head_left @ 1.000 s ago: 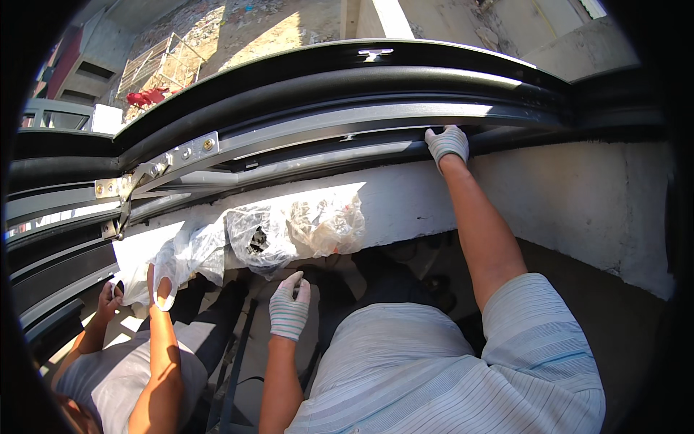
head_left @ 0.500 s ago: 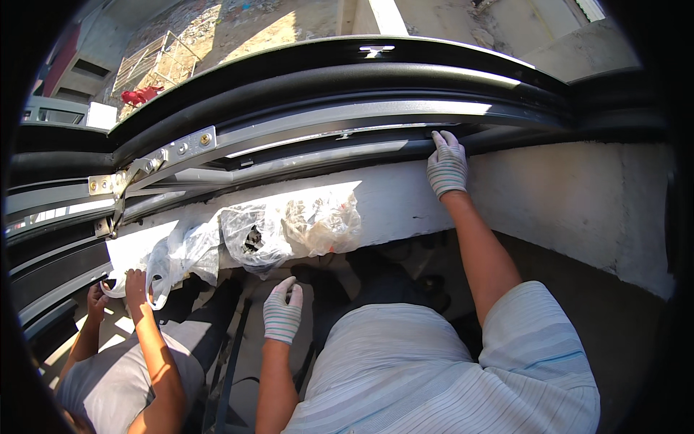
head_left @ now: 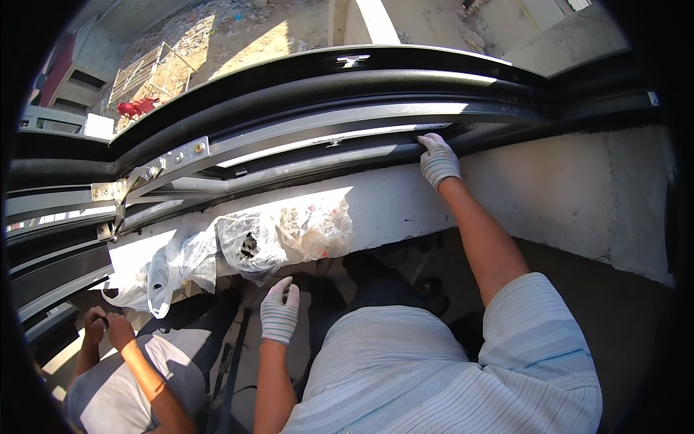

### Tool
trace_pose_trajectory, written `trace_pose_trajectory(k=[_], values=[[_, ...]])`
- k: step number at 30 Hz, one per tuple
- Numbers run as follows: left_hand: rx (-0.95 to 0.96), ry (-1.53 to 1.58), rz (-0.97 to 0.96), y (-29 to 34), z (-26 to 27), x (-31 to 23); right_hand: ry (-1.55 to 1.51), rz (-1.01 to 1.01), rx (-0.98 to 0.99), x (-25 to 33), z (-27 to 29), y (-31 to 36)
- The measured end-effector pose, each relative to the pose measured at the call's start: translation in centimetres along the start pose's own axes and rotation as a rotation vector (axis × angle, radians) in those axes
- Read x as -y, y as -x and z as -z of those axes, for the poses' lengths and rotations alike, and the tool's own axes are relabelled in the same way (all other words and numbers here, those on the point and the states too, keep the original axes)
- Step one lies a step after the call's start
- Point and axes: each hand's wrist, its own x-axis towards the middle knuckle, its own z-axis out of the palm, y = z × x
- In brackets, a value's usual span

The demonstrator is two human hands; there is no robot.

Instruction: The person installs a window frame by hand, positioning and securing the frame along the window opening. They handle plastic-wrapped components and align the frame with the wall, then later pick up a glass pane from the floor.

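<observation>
My right hand [head_left: 439, 163], in a striped knit glove, reaches out to the inner lower rail of a dark metal window frame [head_left: 390, 153]. Its fingers are closed together at the rail; whatever may be pinched in them is too small to make out. Hanging near my body below the sill, my left hand [head_left: 279, 318] wears a matching glove. Its fingers are loosely bent and apart from the thumb, with nothing visible between them. Clear plastic bags [head_left: 256, 264] lie on the pale sill [head_left: 383, 210], forward of my left hand; one has dark small pieces inside.
At my left, a co-worker's hands [head_left: 107, 329] come together around a small dark thing. A metal hinge arm with screws [head_left: 166, 160] joins the frame's left part. A concrete wall [head_left: 571, 188] stands at the right. Outside lies rubble-strewn ground [head_left: 253, 43].
The co-worker's hands have left the white bag handles and drawn back, now together around something small. My right hand stays at the rail, its fingers slightly shifted. The view has turned a little.
</observation>
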Motion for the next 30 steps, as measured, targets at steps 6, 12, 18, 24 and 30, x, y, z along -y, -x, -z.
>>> trace_pose_trajectory(k=[6,12,18,24,30], values=[[-0.033,-0.030,-0.074,0.8,0.4,1.4,-0.336,0.026,-0.151,-4.7,-3.1,-0.6],[-0.006,-0.053,0.015,1.6,0.8,1.9,-0.146,0.048,-0.173,-1.3,-1.8,0.9],[0.013,-0.031,0.047,1.6,0.7,0.7,0.127,0.008,0.018,0.7,0.3,0.2],[-0.017,-0.079,-0.058,1.4,0.5,0.4,0.093,0.046,-0.001,0.1,0.7,0.3],[-0.054,-0.067,-0.022,2.5,1.1,1.1,-0.012,0.233,-0.261,5.0,-1.5,5.1]])
